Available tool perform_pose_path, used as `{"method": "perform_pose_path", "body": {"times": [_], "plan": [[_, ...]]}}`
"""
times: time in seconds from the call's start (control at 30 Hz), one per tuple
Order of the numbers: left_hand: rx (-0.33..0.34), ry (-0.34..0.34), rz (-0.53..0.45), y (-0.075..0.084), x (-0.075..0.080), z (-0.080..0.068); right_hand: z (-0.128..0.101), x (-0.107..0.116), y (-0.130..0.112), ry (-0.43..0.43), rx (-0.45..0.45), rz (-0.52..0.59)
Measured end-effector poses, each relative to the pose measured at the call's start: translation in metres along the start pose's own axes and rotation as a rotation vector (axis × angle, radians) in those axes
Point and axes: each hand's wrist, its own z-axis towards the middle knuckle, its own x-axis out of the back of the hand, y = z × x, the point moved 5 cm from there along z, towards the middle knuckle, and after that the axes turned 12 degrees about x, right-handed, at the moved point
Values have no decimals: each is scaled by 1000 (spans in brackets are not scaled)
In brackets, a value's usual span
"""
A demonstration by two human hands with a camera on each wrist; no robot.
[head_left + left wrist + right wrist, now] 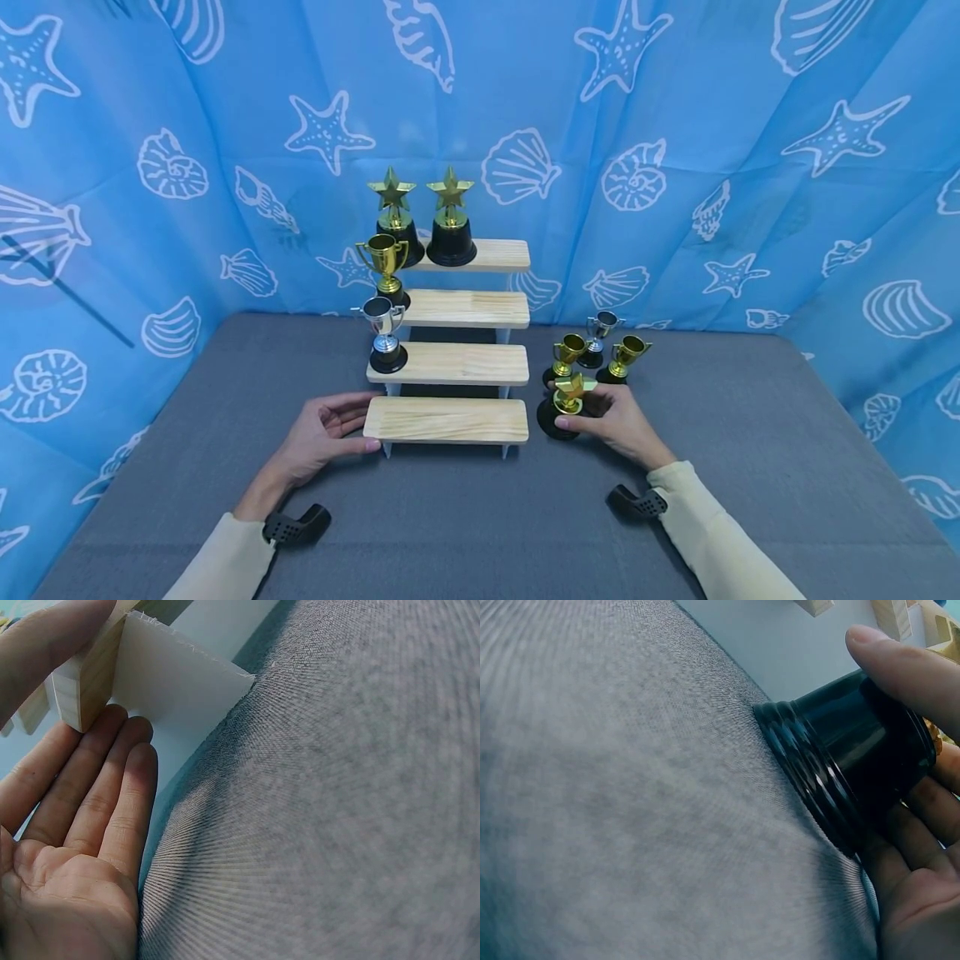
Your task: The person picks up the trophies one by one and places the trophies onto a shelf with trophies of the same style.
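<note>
My left hand holds the left end of the lowest board of a four-step wooden display stand. In the left wrist view, its thumb crosses the board's end, with the fingers on the opposite side. To the stand's right, my right hand grips a gold star trophy between thumb and fingers. Its black base meets the grey cloth in the right wrist view. Just behind that hand stand two gold cup trophies and a silver cup trophy.
Two star trophies stand on the top step. A gold cup occupies the second step's left end, and a silver cup the third's. Blue shell-patterned curtain hangs behind the grey-covered table.
</note>
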Motion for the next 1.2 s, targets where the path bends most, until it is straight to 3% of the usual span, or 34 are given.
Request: {"method": "perform_pose_path", "body": {"times": [1.2], "plan": [[-38, -17, -13, -1, 0, 0, 1, 0, -5, -6, 40, 59]]}}
